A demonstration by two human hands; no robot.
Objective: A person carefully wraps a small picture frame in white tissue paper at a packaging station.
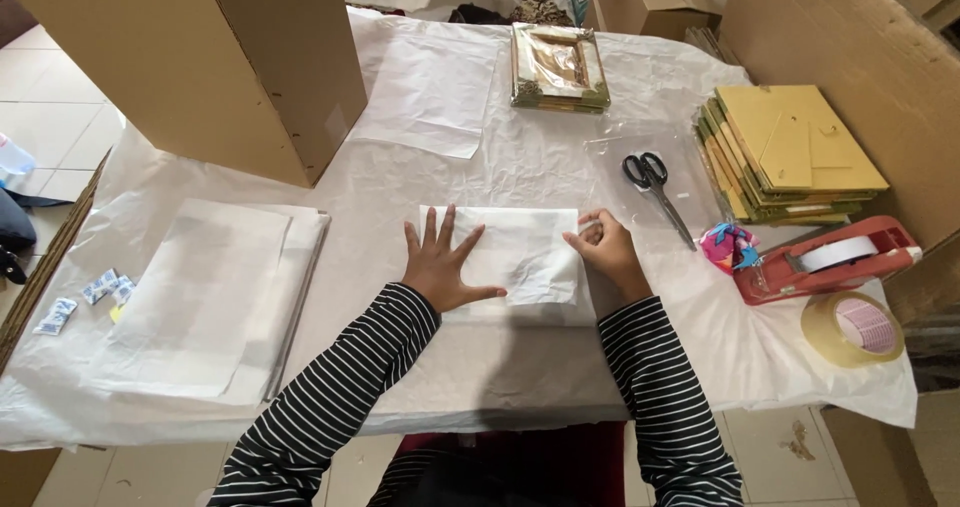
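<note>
A flat package wrapped in white paper (520, 252) lies on the table in front of me. My left hand (440, 262) presses flat on its left part, fingers spread. My right hand (605, 249) is at the package's right edge, its fingers pinched on a small clear piece, apparently tape, against the paper fold. Both arms wear black-and-white striped sleeves.
A large open cardboard box (230, 57) stands at back left. White paper sheets (200, 297) are stacked at left. Scissors (655, 192), a red tape dispenser (825, 259), a tape roll (852, 327), a stack of yellow-backed frames (785, 152) and a gilded frame (558, 65) lie to the right and behind.
</note>
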